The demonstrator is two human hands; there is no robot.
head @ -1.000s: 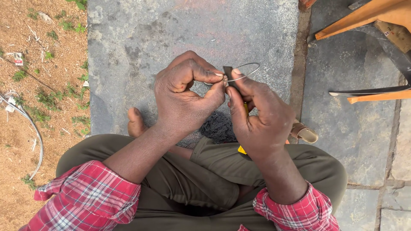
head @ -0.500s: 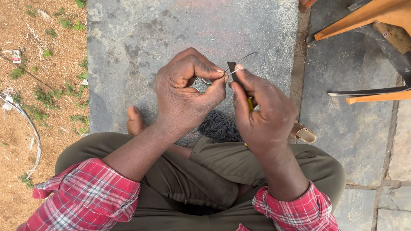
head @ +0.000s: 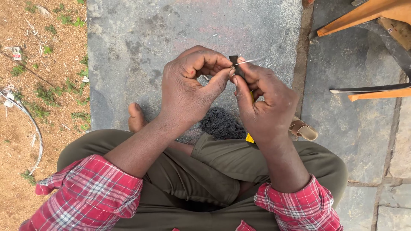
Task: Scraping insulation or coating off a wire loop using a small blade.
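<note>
Head view, looking straight down at someone sitting cross-legged on a grey stone slab [head: 141, 38]. Both hands are up in front of the knees, nearly touching each other.

The right hand [head: 265, 107] is clenched around a small dark tool [head: 235, 64] with a bit of yellow handle poking out below the palm (looks like pliers or a cutter, but most of it is hidden in the fist, so I can't say which). The dark tip sticks up just above the thumb.

The left hand [head: 188, 85] is curled with thumb and forefinger pinched together right beside that tip, gripping a thin wire [head: 248, 61]. A short bright length of the wire juts out to the right past the tool's tip, and a small curve of it shows under the left fingers.

So the wire sits right between the two hands, above the lap, pinched by the left and meeting the tool in the right.

Other stuff around: a dark knitted bundle [head: 221, 124] lying on the slab just beyond the olive trousers [head: 222, 158], a tan sandal [head: 303, 129] near the right knee, red plaid sleeves [head: 90, 192], orange chair legs [head: 364, 13] at top right, and a grey cable [head: 30, 124] on the dirt to the left.
</note>
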